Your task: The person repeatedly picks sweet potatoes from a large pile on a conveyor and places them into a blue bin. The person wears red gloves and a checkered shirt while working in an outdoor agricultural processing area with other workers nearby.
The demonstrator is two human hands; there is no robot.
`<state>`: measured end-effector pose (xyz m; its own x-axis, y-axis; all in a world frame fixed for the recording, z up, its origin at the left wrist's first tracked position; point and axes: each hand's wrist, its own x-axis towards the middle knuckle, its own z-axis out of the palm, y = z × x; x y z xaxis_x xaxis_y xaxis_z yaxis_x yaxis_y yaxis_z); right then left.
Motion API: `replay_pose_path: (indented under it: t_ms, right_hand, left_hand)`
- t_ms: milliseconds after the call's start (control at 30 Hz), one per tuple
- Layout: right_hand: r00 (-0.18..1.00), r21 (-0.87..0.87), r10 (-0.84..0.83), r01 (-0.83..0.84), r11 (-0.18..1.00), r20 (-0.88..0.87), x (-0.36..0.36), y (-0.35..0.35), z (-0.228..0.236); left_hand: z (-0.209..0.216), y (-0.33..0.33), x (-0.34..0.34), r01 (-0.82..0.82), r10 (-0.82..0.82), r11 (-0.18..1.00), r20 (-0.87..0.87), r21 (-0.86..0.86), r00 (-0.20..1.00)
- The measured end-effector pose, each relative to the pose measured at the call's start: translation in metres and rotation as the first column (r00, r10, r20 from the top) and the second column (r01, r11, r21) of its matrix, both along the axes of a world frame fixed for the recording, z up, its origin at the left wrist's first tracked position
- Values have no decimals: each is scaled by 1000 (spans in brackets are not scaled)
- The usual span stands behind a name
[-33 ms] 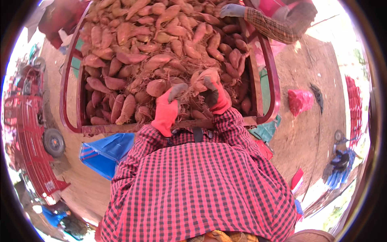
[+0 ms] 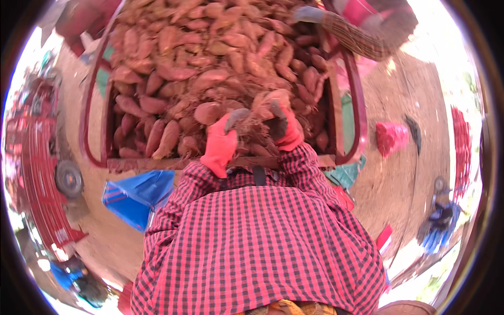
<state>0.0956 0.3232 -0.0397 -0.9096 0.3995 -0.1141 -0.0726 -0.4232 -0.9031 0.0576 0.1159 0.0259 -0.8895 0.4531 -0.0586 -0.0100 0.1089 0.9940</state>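
Observation:
A heap of reddish sweet potatoes [image 2: 173, 92] with fine stringy roots fills a red-railed cart in front of me. My right hand [image 2: 285, 128], in a red glove with dark fingertips, is closed round a hairy sweet potato [image 2: 271, 98] at the near side of the heap. Close beside it on the left, my left hand [image 2: 221, 140], gloved alike, is closed with its fingertips at the stringy roots [image 2: 253, 127] hanging between the hands. Just beyond the left fingers lies a rounded sweet potato [image 2: 208, 113]. Fingertips are partly hidden among roots.
The cart's near edge [image 2: 142, 163] runs below my wrists, with curved red rails [image 2: 360, 118] at both sides. A co-worker's gloved hand [image 2: 308, 14] reaches onto the heap from the far right. Blue sheeting [image 2: 128, 197] and a pink sack [image 2: 391, 139] are on the ground.
The whole view has shifted slightly, and the co-worker's hand is more blurred. My two hands keep nearly the same pose over the heap.

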Motion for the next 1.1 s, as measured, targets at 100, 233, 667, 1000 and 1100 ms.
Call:
replay_pose_path:
  t_ms: [100, 233, 667, 1000, 1100]
  right_hand:
    - [999, -166, -27, 22, 986, -31, -24, -5, -5]
    - [842, -270, 311, -455, 849, -441, -88, 9, 29]
    - [477, 279, 879, -844, 457, 4, -70, -367, 173]
    - [536, 784, 827, -434, 443, -170, 16, -143, 121]
    - [794, 535, 595, -451, 714, -124, 33, -105, 125]
  left_hand:
    - [2, -14, 13, -94, 95, 995, -125, 13, 988]
    - [5, -59, 44, -234, 137, 920, 301, 314, 944]
    - [-67, -112, 79, -388, 330, 905, 289, 174, 899]
    - [-34, -72, 47, 121, -300, 908, -420, -402, 857]
    - [-23, -47, 36, 144, -419, 856, -503, -497, 756]
